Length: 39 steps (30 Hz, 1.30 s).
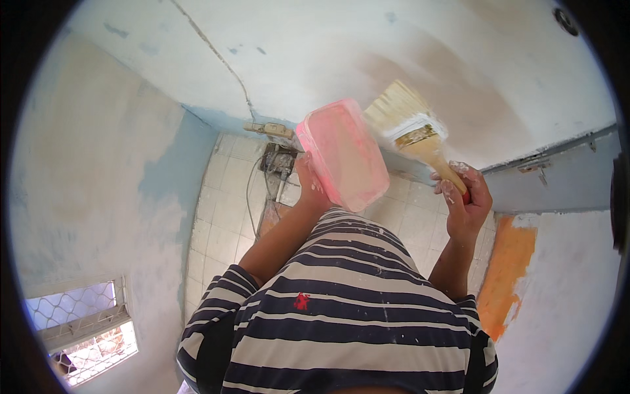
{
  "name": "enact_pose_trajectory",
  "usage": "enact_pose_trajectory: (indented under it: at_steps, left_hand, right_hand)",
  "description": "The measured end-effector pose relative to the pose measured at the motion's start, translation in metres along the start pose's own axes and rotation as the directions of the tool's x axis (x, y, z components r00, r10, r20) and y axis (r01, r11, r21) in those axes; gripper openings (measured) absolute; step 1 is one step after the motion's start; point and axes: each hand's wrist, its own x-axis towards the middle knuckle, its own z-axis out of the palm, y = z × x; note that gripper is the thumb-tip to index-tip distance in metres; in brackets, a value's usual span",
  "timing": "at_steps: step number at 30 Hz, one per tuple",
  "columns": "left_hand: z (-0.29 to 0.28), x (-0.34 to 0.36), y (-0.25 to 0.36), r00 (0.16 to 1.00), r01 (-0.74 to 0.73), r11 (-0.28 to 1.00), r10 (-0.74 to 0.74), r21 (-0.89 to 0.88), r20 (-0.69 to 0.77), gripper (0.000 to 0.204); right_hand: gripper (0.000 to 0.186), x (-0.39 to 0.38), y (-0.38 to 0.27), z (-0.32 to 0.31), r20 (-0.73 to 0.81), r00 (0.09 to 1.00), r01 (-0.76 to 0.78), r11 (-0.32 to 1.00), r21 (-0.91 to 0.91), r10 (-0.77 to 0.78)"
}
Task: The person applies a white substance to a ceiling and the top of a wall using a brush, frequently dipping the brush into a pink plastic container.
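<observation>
The right hand (464,200) is closed around the wooden handle of a wide paintbrush (410,128), whose soft bristles fan toward the pale ceiling (328,46). It looks light and is best gripped low on the handle. The left hand (310,187) clasps the lower edge of a pink plastic tub (341,154), held up just beside the brush; it is likely thin-walled, slippery with paint and needing level support.

pale patchy walls (98,164), tiled floor (223,217), barred window (85,328) letting daylight in.

Open air lies between the pink tub (342,154) and the wide brush (413,131), while the ceiling (394,46) closes off everything just above both.
</observation>
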Motion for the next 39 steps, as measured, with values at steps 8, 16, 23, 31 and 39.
enact_pose_trajectory:
  at_steps: [8,16,23,31,39]
  left_hand:
    - [0.027,-0.019,-0.033,0.993,0.087,0.992,-0.079,-0.088,0.089,0.059]
    - [0.093,-0.01,-0.116,0.977,0.1,0.994,-0.092,-0.032,0.192,0.064]
    - [0.09,-0.019,-0.148,0.987,0.117,0.993,-0.113,-0.034,0.113,0.065]
    - [0.079,-0.026,-0.164,0.997,0.077,0.997,-0.077,-0.011,0.001,0.07]
    - [0.1,-0.041,-0.165,0.997,0.005,0.952,0.02,0.307,-0.077,0.067]
  right_hand:
    - [0.027,-0.011,-0.033,-0.034,0.243,0.97,-0.043,0.991,0.127,0.012]
    - [0.018,0.001,-0.002,-0.125,0.204,0.965,-0.168,0.986,-0.006,0.166]
    - [0.021,0.004,0.011,-0.141,0.027,0.982,-0.187,0.982,-0.01,0.187]
    - [0.021,0.009,0.013,-0.124,0.022,0.992,0.124,0.936,-0.33,-0.124]
    - [0.019,0.017,0.006,-0.101,0.128,0.974,0.217,0.924,-0.314,-0.186]
